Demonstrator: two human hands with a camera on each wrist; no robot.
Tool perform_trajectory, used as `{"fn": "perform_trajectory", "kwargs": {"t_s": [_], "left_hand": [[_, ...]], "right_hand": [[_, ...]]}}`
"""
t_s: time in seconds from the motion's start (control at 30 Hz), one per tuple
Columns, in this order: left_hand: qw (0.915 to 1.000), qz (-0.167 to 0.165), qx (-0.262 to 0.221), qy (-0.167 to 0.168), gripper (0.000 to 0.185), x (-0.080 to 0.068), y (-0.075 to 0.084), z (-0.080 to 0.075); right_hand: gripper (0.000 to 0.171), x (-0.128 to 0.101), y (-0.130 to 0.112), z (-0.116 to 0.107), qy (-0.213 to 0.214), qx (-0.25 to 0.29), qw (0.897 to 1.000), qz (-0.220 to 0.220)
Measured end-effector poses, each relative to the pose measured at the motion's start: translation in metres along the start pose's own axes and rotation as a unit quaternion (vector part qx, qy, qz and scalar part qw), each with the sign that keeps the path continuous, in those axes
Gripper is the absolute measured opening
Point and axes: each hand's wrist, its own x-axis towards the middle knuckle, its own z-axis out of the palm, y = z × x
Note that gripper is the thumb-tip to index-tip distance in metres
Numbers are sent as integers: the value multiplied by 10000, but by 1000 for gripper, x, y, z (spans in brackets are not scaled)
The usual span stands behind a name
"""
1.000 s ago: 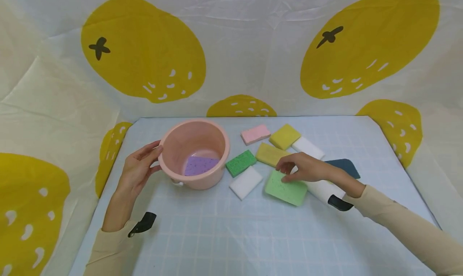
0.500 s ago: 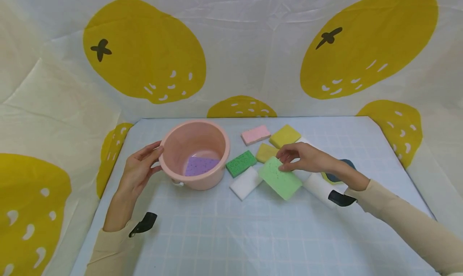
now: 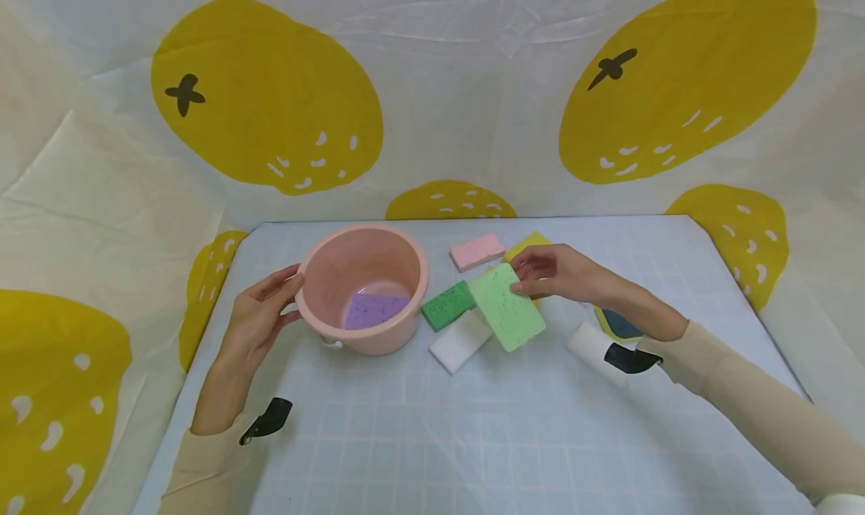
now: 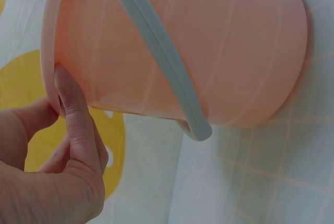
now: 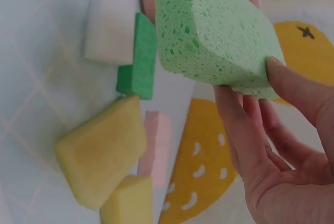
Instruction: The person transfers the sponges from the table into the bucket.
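From the head view I saw my right hand [image 3: 550, 273] pinching the light green sponge [image 3: 507, 307] by its far short edge, lifted off the table [image 3: 473, 440] beside the pink bucket [image 3: 363, 286], whose rim my left hand [image 3: 260, 312] gripped. In the left wrist view, my thumb [image 4: 73, 114] pressed the bucket's rim. The right wrist view showed porous foam between thumb and fingertips [image 5: 284, 85]; I judged it light, soft and squashy, best held by an edge.
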Motion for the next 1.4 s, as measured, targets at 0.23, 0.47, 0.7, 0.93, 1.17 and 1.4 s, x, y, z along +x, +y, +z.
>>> {"fn": "perform_trajectory", "kwargs": {"t_s": [0.23,0.47,0.7,0.93,1.17,1.4], "left_hand": [[10000,-11,20,14,71,1,0,0],[10000,10,2,-4,71,1,0,0],[9999,92,-79,-83,68,1,-1,-1],[9998,81,-56,-144,70,2,-2,-1],[9999,50,-9,-95,71,2,-1,-1],[9999,18,-70,-125,71,3,-1,-1]], "right_hand": [[40,8,-12,-3,143,435,9989,-69],[43,19,-25,-4,241,748,9969,-21],[47,30,-42,-2,313,918,9952,-128],[44,45,-61,4,315,1004,9938,-354],[43,63,-77,13,187,1149,9922,-456],[42,83,-89,26,66,1486,9870,-612]]}}
